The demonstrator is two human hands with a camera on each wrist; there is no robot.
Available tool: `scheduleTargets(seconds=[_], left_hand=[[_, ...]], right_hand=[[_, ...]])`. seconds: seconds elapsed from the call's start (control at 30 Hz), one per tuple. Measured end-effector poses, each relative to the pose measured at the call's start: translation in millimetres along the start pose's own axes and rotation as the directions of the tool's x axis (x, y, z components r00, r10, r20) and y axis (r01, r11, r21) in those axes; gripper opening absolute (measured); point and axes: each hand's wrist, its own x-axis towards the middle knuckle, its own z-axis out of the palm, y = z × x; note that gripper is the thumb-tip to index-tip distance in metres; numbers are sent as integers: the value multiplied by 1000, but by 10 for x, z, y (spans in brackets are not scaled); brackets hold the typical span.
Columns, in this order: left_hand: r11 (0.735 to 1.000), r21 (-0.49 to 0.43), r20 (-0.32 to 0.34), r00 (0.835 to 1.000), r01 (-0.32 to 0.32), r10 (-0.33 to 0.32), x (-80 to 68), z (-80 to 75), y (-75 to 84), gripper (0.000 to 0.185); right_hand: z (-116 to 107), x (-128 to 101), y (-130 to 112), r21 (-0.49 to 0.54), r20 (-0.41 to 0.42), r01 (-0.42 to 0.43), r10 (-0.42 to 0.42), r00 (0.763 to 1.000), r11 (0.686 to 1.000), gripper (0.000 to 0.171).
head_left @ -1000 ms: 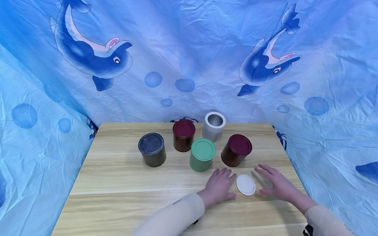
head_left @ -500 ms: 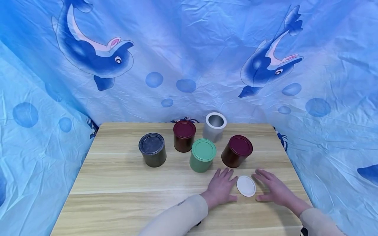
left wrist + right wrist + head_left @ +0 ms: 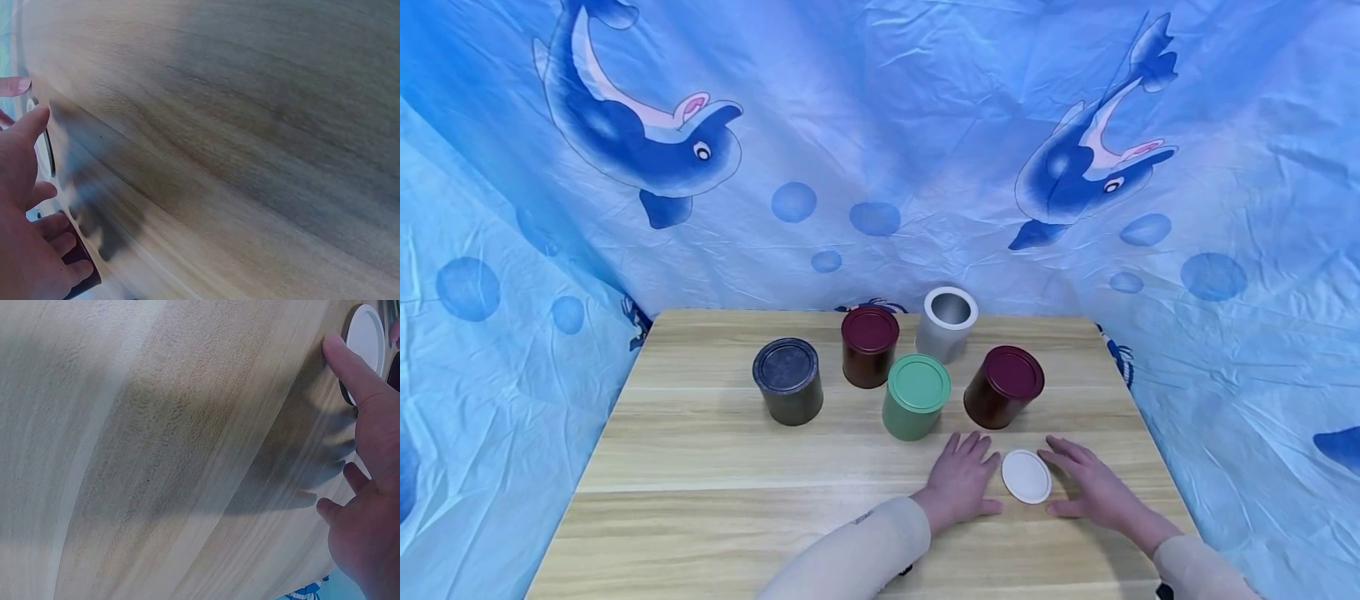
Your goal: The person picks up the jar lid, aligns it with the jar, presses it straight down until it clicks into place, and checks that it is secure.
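Note:
A round white lid (image 3: 1026, 477) lies flat on the wooden table, between my two hands. Just to its left is my left hand (image 3: 957, 482), fingers spread and holding nothing. My right hand (image 3: 1092, 487) sits on the lid's right side, thumb and fingers apart around its edge; whether it touches the lid I cannot tell. In the right wrist view the thumb of the right hand (image 3: 381, 425) extends beside the lid (image 3: 367, 340). The left wrist view catches part of the lid (image 3: 45, 153) behind the left hand (image 3: 22, 181).
Beyond the hands stand a green lidded can (image 3: 916, 400), two dark red lidded cans (image 3: 1003, 387) and a dark grey lidded can (image 3: 788, 383). A white can (image 3: 943, 329) without a lid, its inside showing, is at the back. A blue dolphin-print curtain (image 3: 880, 150) surrounds the table (image 3: 700, 483).
My right hand has moved left, closer to the lid. The left hand has shifted slightly to the right. The lid and cans keep their places, while the head view has drifted a little.

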Motion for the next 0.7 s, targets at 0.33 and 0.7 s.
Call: scheduleTargets(seconds=[0.33,0.7], left_hand=[[1000,-3,15,1000,-8,8,-19,-4,-21,77],[999,-22,-44,999,-26,25,-24,57,-24,74]], right_hand=[[59,10,12,-5,-24,8,-8,1000,1000,81],[111,51,-64,-9,-43,20,-20,999,1000,77]])
